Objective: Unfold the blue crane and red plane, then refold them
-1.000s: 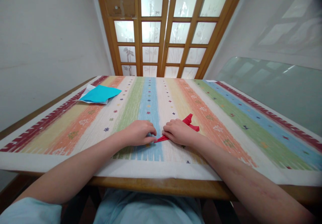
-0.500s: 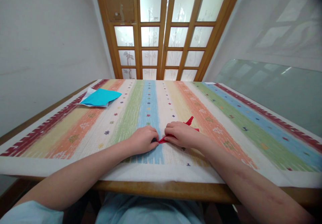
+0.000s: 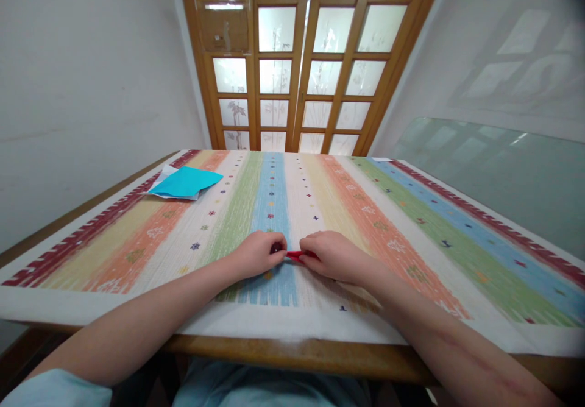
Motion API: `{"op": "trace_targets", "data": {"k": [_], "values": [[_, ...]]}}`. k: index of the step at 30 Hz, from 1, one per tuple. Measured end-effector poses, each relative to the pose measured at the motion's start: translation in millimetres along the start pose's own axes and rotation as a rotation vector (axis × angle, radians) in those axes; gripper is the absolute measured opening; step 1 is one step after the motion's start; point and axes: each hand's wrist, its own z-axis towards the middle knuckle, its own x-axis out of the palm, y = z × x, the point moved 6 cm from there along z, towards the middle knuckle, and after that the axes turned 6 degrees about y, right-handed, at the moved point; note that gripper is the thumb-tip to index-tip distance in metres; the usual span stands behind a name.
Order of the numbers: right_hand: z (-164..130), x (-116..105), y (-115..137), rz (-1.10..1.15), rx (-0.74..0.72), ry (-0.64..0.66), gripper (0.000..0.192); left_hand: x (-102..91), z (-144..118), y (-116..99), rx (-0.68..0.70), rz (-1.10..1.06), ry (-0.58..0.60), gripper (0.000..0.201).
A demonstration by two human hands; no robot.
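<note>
A small piece of red folded paper [image 3: 295, 254] spans the gap between my two hands, just above the striped tablecloth near the table's front. My left hand [image 3: 260, 253] pinches its left tip between thumb and forefinger. Curled around the other end is my right hand [image 3: 331, 256], thumb and fingers closed on it. Most of the red paper is hidden by the right hand, so its full shape cannot be made out.
Blue and white paper sheets [image 3: 185, 183] lie stacked at the far left of the striped tablecloth [image 3: 242, 212]. A pale glass panel [image 3: 498, 175] stands along the right side. Wooden doors with glass panes [image 3: 292, 66] rise behind the table.
The red paper has turned in my hands, and its pointed ends that stuck out beyond the right hand are now out of sight. The view has tilted up slightly.
</note>
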Motion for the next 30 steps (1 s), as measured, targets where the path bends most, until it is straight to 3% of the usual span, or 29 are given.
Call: {"op": "trace_targets", "data": {"k": [7, 11, 18, 30], "values": [[-8, -22, 9, 0.174, 0.019, -0.109, 0.022, -9.9, 8, 16, -0.117, -0.677, -0.184, 0.022], [-8, -27, 19, 0.32, 0.046, -0.185, 0.022, -7.8, 7, 14, -0.189, -0.953, -0.219, 0.033], [-6, -21, 29, 0.458, 0.125, -0.261, 0.021, -5.8, 3, 3, -0.21, -1.012, -0.21, 0.035], [7, -8, 18, 1.032, 0.075, -0.226, 0.02, -13.4, 3, 8, -0.196, -1.043, -0.295, 0.035]]}}
